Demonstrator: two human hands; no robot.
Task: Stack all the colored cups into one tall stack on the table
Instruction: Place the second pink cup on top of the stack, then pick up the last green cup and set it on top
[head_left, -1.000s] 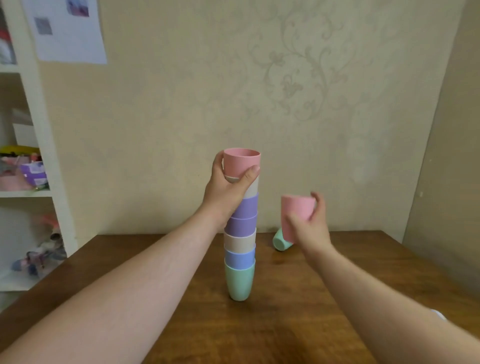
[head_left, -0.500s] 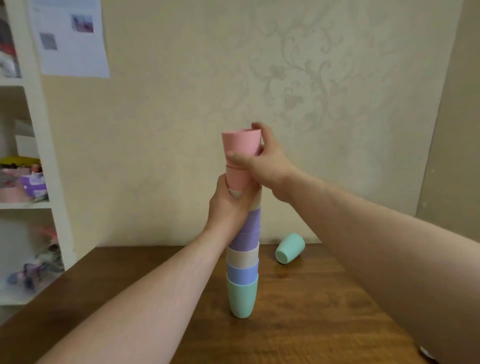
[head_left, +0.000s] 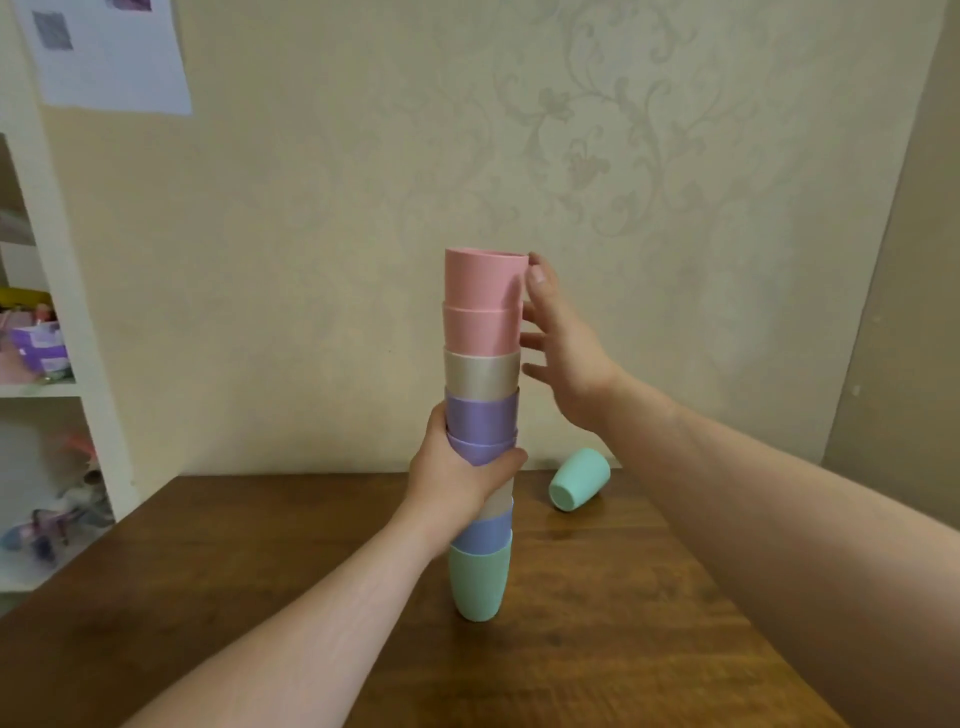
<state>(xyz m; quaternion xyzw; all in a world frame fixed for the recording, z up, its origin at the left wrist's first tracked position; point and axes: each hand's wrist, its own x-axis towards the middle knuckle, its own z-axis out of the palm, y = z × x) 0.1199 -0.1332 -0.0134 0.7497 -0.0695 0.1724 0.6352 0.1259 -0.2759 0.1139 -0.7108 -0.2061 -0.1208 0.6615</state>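
Observation:
A tall stack of cups (head_left: 482, 374) stands upright on the wooden table (head_left: 597, 623), with a mint cup at the bottom and two pink cups (head_left: 483, 291) on top. My left hand (head_left: 457, 478) is wrapped around the stack's middle, over the lower purple and beige cups. Just to the right of the pink cups is my right hand (head_left: 563, 353), fingers spread, fingertips close to or touching them, and it holds nothing. A loose mint cup (head_left: 577, 479) lies on its side at the table's back, right of the stack.
The patterned wall runs along the table's back edge. A white shelf unit (head_left: 57, 332) with toys and boxes stands at the left. The table's right edge falls off near the corner wall.
My right hand set the second pink cup onto the stack and let go, fingers now spread beside it. My left hand slid down from the top to the stack's middle.

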